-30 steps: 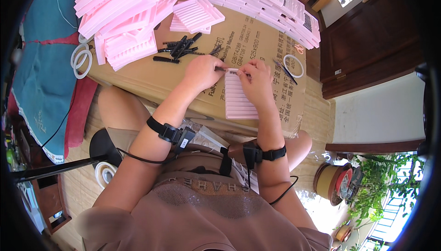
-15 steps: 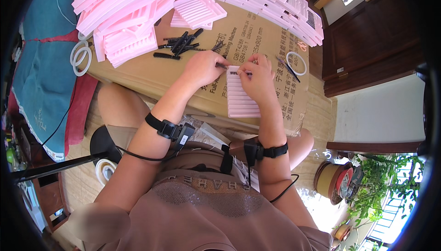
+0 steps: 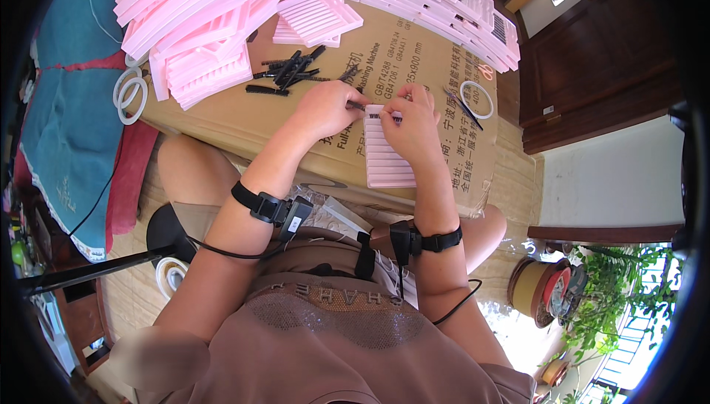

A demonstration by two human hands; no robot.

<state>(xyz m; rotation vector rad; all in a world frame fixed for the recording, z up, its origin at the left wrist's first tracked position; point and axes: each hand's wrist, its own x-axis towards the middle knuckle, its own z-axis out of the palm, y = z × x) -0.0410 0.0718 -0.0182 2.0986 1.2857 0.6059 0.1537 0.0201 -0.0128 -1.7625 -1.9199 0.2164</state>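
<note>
A pink slotted tray [image 3: 387, 160] with parallel ridges lies on the cardboard box in front of me. My left hand [image 3: 330, 110] is closed in a pinch on a thin black strip [image 3: 356, 105] beside the tray's far left corner. Over the tray's far end, my right hand [image 3: 411, 124] is closed, thumb and finger together at the top slot. Short dark lash-like tufts [image 3: 374, 116] show in that slot; what sits between the right fingertips is too small to make out. Beyond my left hand lies a loose heap of black strips [image 3: 294, 70].
Pink trays [image 3: 192, 12] are piled at the far left, and a long row of stacked trays [image 3: 444, 5] lines the back. A white ring [image 3: 477, 101] and dark tweezers [image 3: 466, 110] lie at right on the cardboard box [image 3: 296, 149]. More white rings [image 3: 131, 97] hang at its left edge.
Both hands stay at the tray's far end. My right fingers have shifted slightly along the top slot, and the whole view has moved a little.
</note>
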